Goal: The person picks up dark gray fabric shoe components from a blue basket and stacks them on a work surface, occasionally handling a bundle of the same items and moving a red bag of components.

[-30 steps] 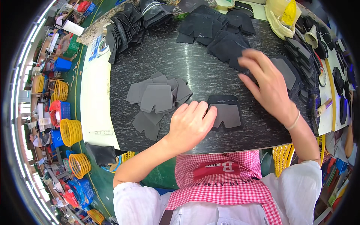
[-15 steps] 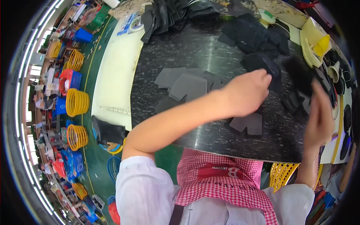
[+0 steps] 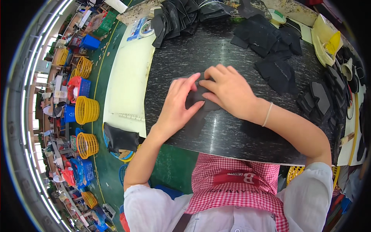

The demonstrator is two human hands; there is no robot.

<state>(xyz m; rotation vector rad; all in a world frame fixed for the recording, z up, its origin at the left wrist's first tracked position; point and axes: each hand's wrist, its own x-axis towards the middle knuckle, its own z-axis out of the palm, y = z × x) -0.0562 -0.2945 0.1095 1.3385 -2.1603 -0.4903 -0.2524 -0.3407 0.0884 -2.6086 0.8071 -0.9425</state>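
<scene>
My left hand (image 3: 178, 101) and my right hand (image 3: 232, 92) meet over the left middle part of the dark speckled tabletop. Between them are thin dark grey cut pieces (image 3: 201, 101), mostly covered by my fingers. My left thumb and curved fingers lie around the near and left side of the pieces. From the right, my right thumb and bent index finger grip their edge. Motion blurs my left fingertips slightly. Another dark flat piece (image 3: 195, 124) lies just below my hands. How many layers my fingers hold cannot be made out.
Black cut pieces (image 3: 266, 38) lie heaped at the back, beside a fanned black stack (image 3: 177, 17). Shaped grey-black pieces (image 3: 322, 101) sit at the right edge, near a cream holder with a yellow insert (image 3: 326, 42). A white board (image 3: 125, 81) borders the left; yellow baskets (image 3: 87, 110) stand beyond.
My right hand has come from the right side to the pieces at the left middle. My left hand has drawn back left from the black heap. My right forearm now crosses the table's near right.
</scene>
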